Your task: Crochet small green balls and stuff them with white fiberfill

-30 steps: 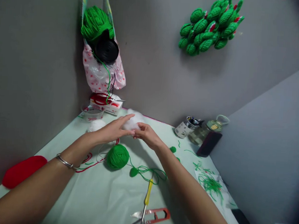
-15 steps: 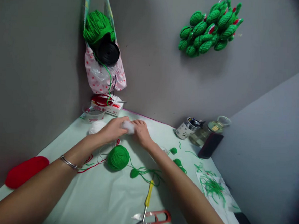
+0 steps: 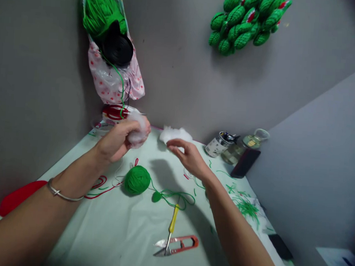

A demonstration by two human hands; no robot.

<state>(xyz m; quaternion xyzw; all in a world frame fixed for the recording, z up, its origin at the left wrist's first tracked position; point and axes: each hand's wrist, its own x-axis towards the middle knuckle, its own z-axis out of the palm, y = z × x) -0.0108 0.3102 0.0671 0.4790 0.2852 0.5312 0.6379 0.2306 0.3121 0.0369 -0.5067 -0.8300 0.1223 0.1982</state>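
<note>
My left hand [image 3: 117,140] is lifted above the table with its fingers closed round a tuft of white stuffing [image 3: 138,131]. My right hand [image 3: 187,156] hovers a little to the right, fingers loosely spread and holding nothing, just in front of a larger pile of white stuffing [image 3: 175,134] lying by the back wall. Below the hands sit a green yarn ball [image 3: 137,180] and a small green crocheted piece [image 3: 156,196] joined to it by a loose green strand.
A yellow-handled crochet hook [image 3: 172,222] and red thread snips [image 3: 177,244] lie near the front. A tin can [image 3: 216,145], a glass jar [image 3: 246,144] and a dark phone [image 3: 245,163] stand at the back right. Green yarn scraps [image 3: 246,207] litter the right. A red knitted piece [image 3: 17,197] lies at the left.
The hands were together pulling at the stuffing. They have come apart: my left hand rose to the left with a torn-off tuft, and my right hand let go and opened.
</note>
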